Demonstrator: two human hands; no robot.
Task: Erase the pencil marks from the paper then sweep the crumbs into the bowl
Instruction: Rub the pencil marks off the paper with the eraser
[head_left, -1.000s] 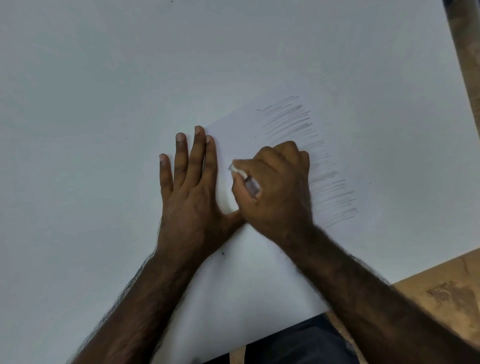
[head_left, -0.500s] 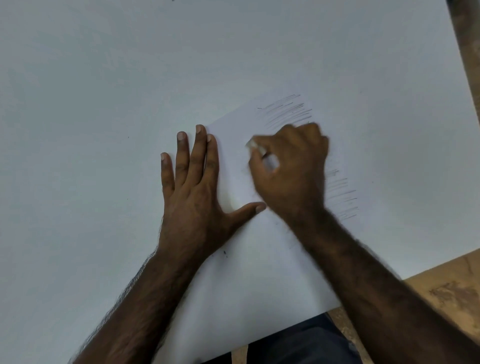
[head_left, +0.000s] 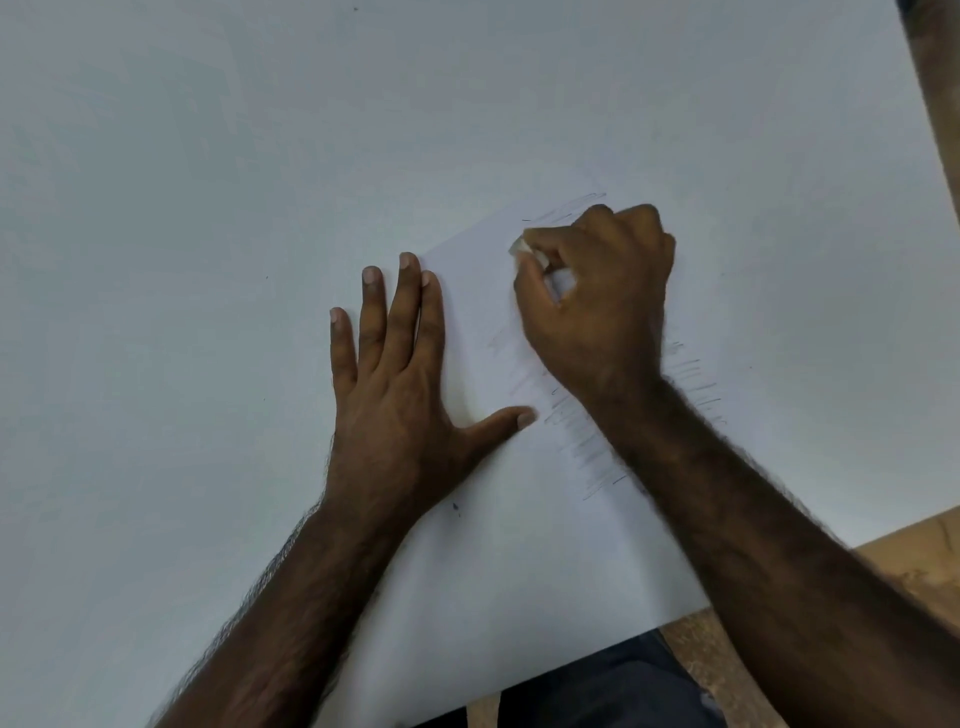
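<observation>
Hands: right (head_left: 597, 301) grips eraser (head_left: 521, 248), left (head_left: 400, 374) flat on paper (head_left: 519, 571).

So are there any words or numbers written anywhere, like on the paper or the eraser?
None can be read.
The paper carries only pencil marks, scribbled lines, not letters.
The eraser pinched in the right hand shows no readable print.
The left hand rests flat on the paper's edge.
</observation>
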